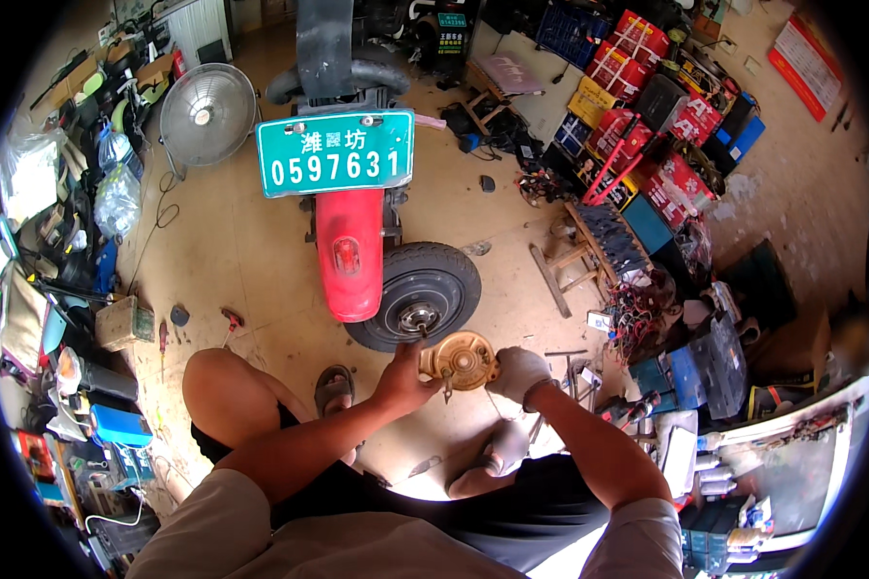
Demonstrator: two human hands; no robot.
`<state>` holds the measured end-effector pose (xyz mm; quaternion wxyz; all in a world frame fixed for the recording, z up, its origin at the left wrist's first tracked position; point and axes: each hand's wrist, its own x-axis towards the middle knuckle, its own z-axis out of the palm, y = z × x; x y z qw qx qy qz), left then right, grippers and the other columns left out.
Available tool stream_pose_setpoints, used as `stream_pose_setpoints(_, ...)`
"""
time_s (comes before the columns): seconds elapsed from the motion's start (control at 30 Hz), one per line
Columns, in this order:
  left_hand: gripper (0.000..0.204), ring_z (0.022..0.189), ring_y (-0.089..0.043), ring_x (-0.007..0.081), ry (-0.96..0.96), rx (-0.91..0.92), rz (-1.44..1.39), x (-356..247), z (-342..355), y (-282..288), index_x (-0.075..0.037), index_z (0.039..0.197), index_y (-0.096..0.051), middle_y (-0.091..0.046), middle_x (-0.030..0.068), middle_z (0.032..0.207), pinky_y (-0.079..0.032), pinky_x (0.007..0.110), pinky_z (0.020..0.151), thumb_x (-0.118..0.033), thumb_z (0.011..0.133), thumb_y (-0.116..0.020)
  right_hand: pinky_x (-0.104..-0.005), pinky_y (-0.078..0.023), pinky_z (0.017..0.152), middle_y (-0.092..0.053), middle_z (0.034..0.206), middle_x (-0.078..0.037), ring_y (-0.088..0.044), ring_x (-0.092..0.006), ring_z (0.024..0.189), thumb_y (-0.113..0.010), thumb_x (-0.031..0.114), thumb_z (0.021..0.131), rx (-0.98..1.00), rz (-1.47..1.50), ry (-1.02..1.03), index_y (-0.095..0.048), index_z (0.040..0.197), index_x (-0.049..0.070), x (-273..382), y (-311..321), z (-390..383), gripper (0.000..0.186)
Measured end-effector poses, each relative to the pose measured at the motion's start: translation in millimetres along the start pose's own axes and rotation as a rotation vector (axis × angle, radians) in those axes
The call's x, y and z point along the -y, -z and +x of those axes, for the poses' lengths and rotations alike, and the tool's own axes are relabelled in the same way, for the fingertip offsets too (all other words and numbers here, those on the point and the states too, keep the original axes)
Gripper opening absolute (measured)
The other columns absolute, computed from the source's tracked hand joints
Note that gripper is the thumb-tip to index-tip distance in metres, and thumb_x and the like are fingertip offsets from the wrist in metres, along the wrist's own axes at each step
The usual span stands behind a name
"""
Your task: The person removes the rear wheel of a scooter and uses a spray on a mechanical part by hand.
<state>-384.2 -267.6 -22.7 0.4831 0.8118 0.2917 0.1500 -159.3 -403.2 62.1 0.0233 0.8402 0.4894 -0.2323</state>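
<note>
Between my hands is a round, golden-brown drum brake plate (466,360) with a short metal arm sticking out on its near left side. My bare left hand (404,382) is closed on its left edge, while my right hand (521,374), in a pale glove, grips the right edge. Just beyond the plate, a black-tyred wheel (449,275) shows its hub and a shaft end facing up toward me. A red rear fender (350,256) partly covers the wheel's left side, with a green number plate (338,183) fixed above it.
On the left stands a round fan (206,116) with a cord trailing over the floor. A red-handled tool (231,319) and a screwdriver (162,338) lie near my left knee. At right are a wooden stool (589,253), tangled wires (637,314) and stacked red boxes (628,58).
</note>
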Motion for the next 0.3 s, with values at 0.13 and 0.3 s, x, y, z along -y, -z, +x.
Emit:
stream_pose_setpoints(0.13, 0.084, 0.121, -0.069, 0.0454, 0.261, 0.123, -0.056, 38.7, 5.4, -21.0, 0.014, 0.142, -0.054, -0.065, 0.0371, 0.131, -0.057, 0.047, 0.104, -0.031, 0.082, -0.091, -0.0489, -0.062, 0.089, -0.080, 0.105, -0.020, -0.078, -0.0383, 0.099, -0.080, 0.039, 0.078, 0.140, -0.167, 0.059, -0.081, 0.106, 0.006, -2.5, -27.9, 12.7, 0.043)
stream_pose_setpoints(0.3, 0.075, 0.120, -0.072, 0.0430, 0.408, 0.152, -0.093, 30.1, 0.0, -11.1, 0.013, 0.141, -0.056, -0.069, 0.0381, 0.126, -0.059, 0.047, 0.100, -0.026, 0.084, -0.087, -0.0481, -0.063, 0.094, -0.080, 0.114, -0.020, -0.077, -0.0372, 0.108, -0.079, 0.037, 0.082, 0.074, -0.136, 0.051, -0.081, 0.112, 0.008, 1.8, -46.1, 41.5, 0.041)
